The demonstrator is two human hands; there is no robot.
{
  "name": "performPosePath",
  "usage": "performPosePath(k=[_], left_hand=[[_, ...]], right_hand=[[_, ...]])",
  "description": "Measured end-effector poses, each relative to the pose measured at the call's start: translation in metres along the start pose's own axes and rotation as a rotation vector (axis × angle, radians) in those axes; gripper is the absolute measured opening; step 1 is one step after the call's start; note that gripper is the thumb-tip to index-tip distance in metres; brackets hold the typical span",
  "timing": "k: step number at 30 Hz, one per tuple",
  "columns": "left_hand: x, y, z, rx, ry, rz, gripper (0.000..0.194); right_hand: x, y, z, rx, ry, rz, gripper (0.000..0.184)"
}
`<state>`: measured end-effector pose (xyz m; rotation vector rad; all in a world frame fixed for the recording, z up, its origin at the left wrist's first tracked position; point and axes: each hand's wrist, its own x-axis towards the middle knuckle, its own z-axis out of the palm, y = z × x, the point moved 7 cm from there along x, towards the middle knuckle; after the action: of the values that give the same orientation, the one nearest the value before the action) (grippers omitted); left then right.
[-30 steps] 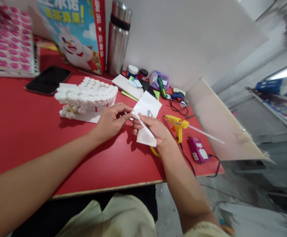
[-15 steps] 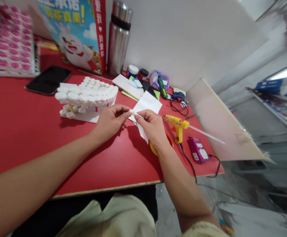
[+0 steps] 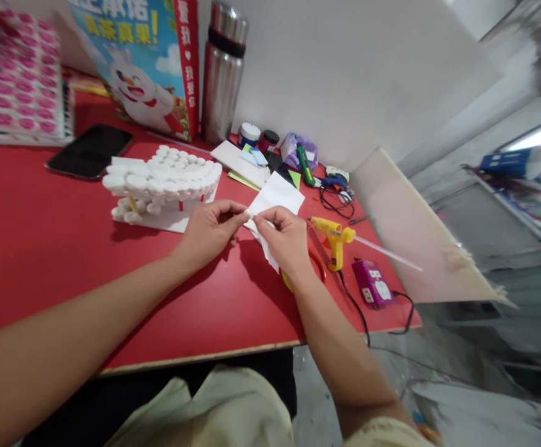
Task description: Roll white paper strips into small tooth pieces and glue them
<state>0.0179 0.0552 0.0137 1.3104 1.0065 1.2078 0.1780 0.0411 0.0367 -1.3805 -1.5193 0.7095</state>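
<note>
The left hand (image 3: 211,234) and right hand (image 3: 285,239), fingertips nearly meeting, pinched a thin white papery sheet (image 3: 269,252) above the flat red tabletop (image 3: 224,310); a yellow plastic glue gun (image 3: 336,239) sat at its three o'clock.

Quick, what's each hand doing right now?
Left hand: closed, thumb and finger pinching a small white piece.
Right hand: closed, pinching at the same piece.

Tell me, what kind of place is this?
It looks like a craft corner, though whose room I can't tell. A yellow glue gun, a green cutter and a model of white pieces are on the red tabletop.
</note>
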Motion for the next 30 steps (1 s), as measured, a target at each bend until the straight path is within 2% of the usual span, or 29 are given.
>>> performPosePath(k=[5,13,16,20,23,26,30], left_hand=[[-0.004,0.002,0.002,-0.033,0.050,0.047,0.028],[-0.009,0.009,-0.002,-0.014,0.121,0.179,0.016],[-0.013,0.015,-0.002,0.106,0.121,0.302,0.014],[-0.021,0.027,0.003,0.331,0.140,0.556,0.019],[-0.026,0.032,0.009,0.394,0.129,0.635,0.022],[-0.022,0.030,0.008,0.262,0.094,0.515,0.020],[-0.009,0.014,0.001,-0.042,0.023,0.131,0.018]], right_hand=[[-0.008,-0.018,-0.001,-0.125,0.088,-0.119,0.016],[-0.012,-0.028,0.001,-0.165,0.059,-0.260,0.015],[-0.013,-0.030,0.002,-0.159,0.056,-0.281,0.015],[-0.016,-0.032,0.002,-0.158,0.072,-0.284,0.017],[-0.016,-0.031,-0.002,-0.149,0.101,-0.260,0.016],[-0.012,-0.025,-0.006,-0.112,0.081,-0.207,0.013],[-0.007,-0.021,-0.007,-0.019,-0.038,-0.182,0.013]])
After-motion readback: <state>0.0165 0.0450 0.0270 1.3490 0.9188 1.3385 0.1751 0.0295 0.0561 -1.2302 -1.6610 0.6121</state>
